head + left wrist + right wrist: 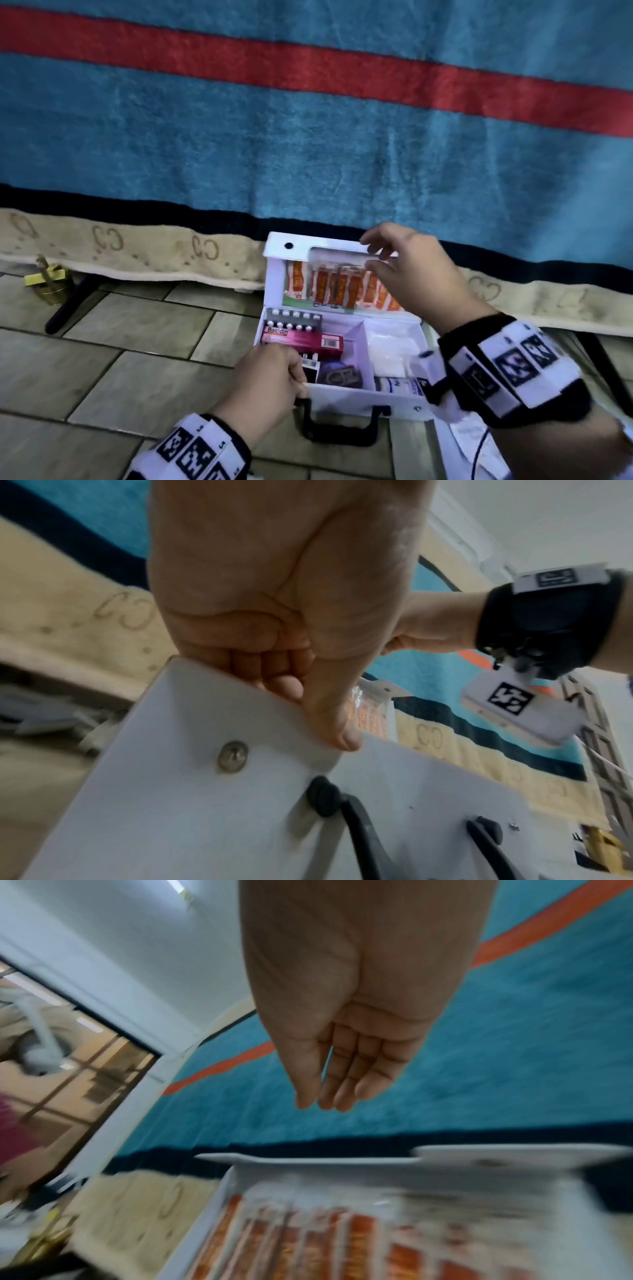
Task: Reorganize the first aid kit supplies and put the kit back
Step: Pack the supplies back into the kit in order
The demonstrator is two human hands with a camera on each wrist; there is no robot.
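Note:
The white first aid kit (356,397) lies open on the tiled floor, its lid (277,253) standing upright against the bed. Orange plaster strips (346,287) fill a clear pocket in the lid. Inside the kit are blister packs (294,317), a pink Bacidin box (301,339), white gauze (390,346) and a bandage roll (397,385). My left hand (270,377) grips the front left corner, fingers curled over the wall (205,818) and thumb outside, above the black handle (339,431). My right hand (376,253) hovers at the lid's top edge (342,1161), fingers relaxed, holding nothing.
A blue blanket (308,137) with a red stripe hangs over the bed right behind the lid. A brass padlock (48,284) and a black bed leg (68,308) are at the left. White papers (469,442) lie on the tiles right of the kit.

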